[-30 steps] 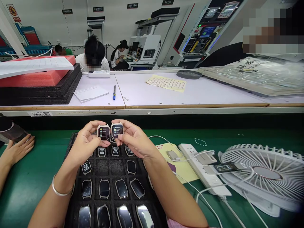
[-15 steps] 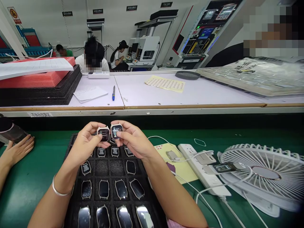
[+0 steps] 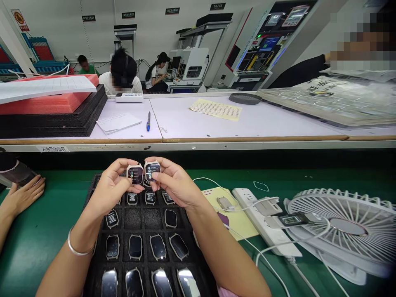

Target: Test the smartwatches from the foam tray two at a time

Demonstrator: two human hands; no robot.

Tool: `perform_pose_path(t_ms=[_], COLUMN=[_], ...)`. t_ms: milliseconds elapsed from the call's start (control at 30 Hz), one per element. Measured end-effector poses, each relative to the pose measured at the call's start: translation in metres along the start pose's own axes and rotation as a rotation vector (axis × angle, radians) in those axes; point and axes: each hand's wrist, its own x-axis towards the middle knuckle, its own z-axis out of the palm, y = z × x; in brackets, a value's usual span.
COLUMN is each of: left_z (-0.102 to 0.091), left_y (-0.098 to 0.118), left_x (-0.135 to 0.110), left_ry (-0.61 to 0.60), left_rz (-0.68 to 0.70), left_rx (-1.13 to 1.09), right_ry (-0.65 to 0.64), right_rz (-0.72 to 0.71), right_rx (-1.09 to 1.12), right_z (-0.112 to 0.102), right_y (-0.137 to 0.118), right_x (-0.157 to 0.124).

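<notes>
Closed around the edges of a smartwatch (image 3: pixel 135 175) without a strap, my left hand (image 3: pixel 111 185) has its thumb at the lower left of the lit screen. My right hand (image 3: pixel 176 181) grips a second smartwatch (image 3: pixel 152 168), thumb on its lit screen. The two watches are side by side, both showing a menu list. Below them lies a black foam tray (image 3: pixel 124 234) with several more watches in its pockets, some lit with white text, others dark. Two pockets in the middle, such as the foam pocket (image 3: pixel 151 218), hold no watch.
A white power strip (image 3: pixel 269 227) with cables and a white fan (image 3: pixel 346 231) lie right of my arm. At the left, another person's hand (image 3: pixel 26 192) rests on the green mat. Ahead, a shelf (image 3: pixel 173 119) carries a pen (image 3: pixel 148 121), paper and stacked foam (image 3: pixel 46 103).
The list on the left watch's screen has scrolled, and my left thumb has shifted slightly lower on it. The right watch's list has also changed. Both hands keep their hold.
</notes>
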Motion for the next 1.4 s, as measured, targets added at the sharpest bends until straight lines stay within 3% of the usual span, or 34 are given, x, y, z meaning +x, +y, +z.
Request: perform_pose_path(t_ms=[567,1400], left_z=[0.0018,0.0031], left_y=[-0.0002,-0.0027], left_x=[0.0010,-0.0010], left_ry=[0.066,0.029], left_rz=[0.004,-0.027], left_rx=[0.016,0.034], right_ry=[-0.042,0.077], right_rz=[-0.021,-0.058], right_rx=[-0.062,-0.083], right_z=[-0.0005,0.0023], right_y=[-0.0008,0.0072], right_x=[-0.0036,0.0015])
